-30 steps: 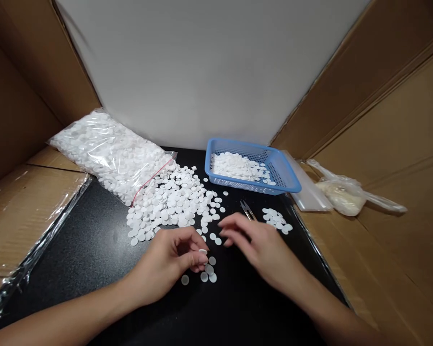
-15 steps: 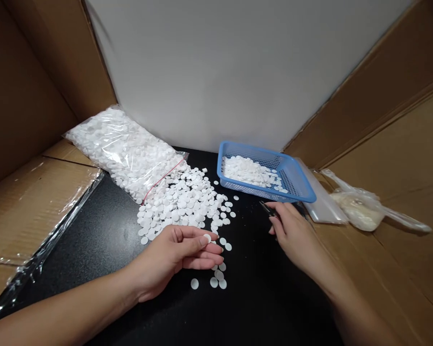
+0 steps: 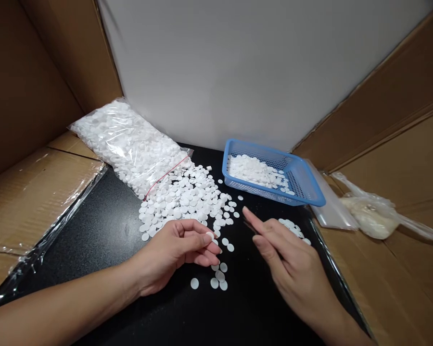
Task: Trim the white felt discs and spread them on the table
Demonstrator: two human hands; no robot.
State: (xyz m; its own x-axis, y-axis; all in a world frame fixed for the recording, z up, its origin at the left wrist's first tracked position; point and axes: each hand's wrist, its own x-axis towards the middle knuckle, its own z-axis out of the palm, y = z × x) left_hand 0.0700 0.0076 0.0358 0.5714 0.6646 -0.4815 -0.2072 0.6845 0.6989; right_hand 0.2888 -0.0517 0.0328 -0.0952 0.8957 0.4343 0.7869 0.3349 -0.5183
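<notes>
White disc [image 3: 210,235] in left grip [image 3: 187,245], blue basket [image 3: 267,191]

Two hands [image 3: 182,245], one blue basket [image 3: 260,190]

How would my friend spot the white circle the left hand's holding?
Find the black table, then the left hand over it. That hand pinches the white disc, while the neighbouring discs lie loose.
</notes>
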